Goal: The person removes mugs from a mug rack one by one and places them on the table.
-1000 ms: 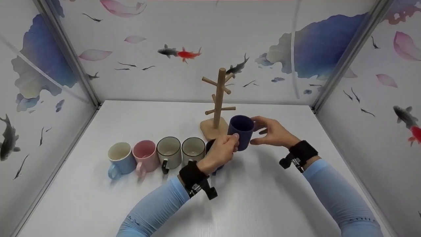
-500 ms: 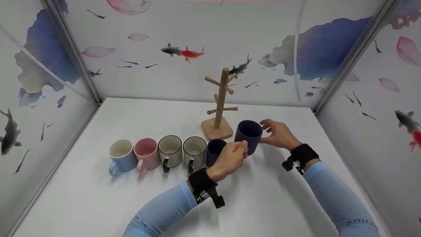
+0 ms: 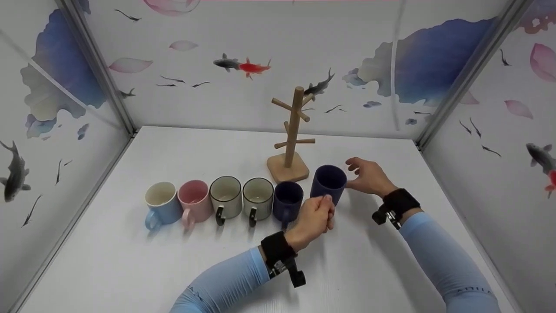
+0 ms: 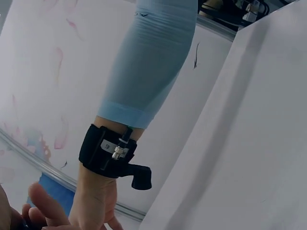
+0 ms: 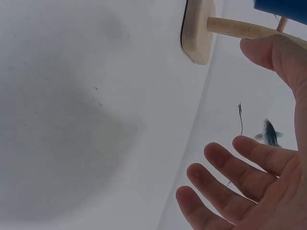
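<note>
A dark blue mug (image 3: 329, 184) tilts slightly at the right end of the row in the head view. My left hand (image 3: 310, 219) grips it at its near side, where the handle is hidden by the fingers. Just right of the mug, my right hand (image 3: 369, 177) is spread with relaxed fingers, thumb tip close to the mug's wall. In the right wrist view the right hand (image 5: 259, 177) has thumb and fingers well apart, with nothing between them. A second dark blue mug (image 3: 288, 202) stands left of the held one, its handle facing me.
Left along the row stand two grey mugs with black handles (image 3: 226, 200), a pink mug (image 3: 195, 202) and a light blue mug (image 3: 164, 204). Behind the blue mugs rises a wooden mug tree (image 3: 293, 130) with bare pegs. Patterned wall panels (image 3: 191, 100) enclose the white table (image 3: 130, 269).
The left hand has brought the dark blue mug right, toward me and lower, away from the mug tree. The right hand has shifted slightly right, its fingers now apart from the mug.
</note>
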Demonstrator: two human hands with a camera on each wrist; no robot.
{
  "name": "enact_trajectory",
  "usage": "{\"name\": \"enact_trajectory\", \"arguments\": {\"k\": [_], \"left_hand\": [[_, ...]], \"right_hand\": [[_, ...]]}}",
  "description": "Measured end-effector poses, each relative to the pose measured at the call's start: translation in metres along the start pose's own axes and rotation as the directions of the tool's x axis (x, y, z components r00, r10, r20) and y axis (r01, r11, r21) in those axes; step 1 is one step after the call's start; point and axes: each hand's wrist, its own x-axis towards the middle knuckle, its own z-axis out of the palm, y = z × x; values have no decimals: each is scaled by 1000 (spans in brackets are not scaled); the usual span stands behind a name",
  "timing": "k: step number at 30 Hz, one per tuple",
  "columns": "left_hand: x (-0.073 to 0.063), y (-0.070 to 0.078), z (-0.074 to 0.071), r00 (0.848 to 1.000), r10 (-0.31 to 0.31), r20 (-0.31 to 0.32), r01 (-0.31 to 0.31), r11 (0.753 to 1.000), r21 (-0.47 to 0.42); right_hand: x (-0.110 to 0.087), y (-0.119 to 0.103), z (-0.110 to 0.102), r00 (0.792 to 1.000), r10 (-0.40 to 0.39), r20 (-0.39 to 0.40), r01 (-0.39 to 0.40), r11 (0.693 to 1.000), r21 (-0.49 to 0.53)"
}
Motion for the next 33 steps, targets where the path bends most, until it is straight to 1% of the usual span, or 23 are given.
{"name": "enact_trajectory", "arguments": {"k": [3,6,8,14,20,23,27,30,33], "left_hand": [[-1,-9,2,999,-17,-37,17,1000,17],[-3,-17,2,998,-21,-55,23,999,43],[-4,-21,2,998,-17,-61,20,998,58],[-3,-32,0,997,-14,-75,18,999,46],[-4,-38,-1,996,-40,-85,44,998,48],[-4,-40,-2,996,-38,-79,43,997,64],[-5,-42,-3,996,-28,-89,35,996,77],[-7,-44,-4,995,-36,-92,42,997,65],[-8,-46,-5,994,-57,-90,62,997,48]], "right_hand": [[1,0,1,1000,14,9,-14,1000,-14],[0,0,1,1000,23,22,-22,999,-32],[0,1,2,999,29,26,-28,999,-43],[-1,0,5,999,38,36,-35,997,-65],[-1,-1,8,999,17,46,-15,999,-53],[-1,-1,9,999,6,42,-3,998,-55],[-1,-1,7,999,9,51,-7,999,-51],[-2,0,7,999,16,47,-14,999,-43],[-3,1,8,999,25,47,-24,999,-32]]}}
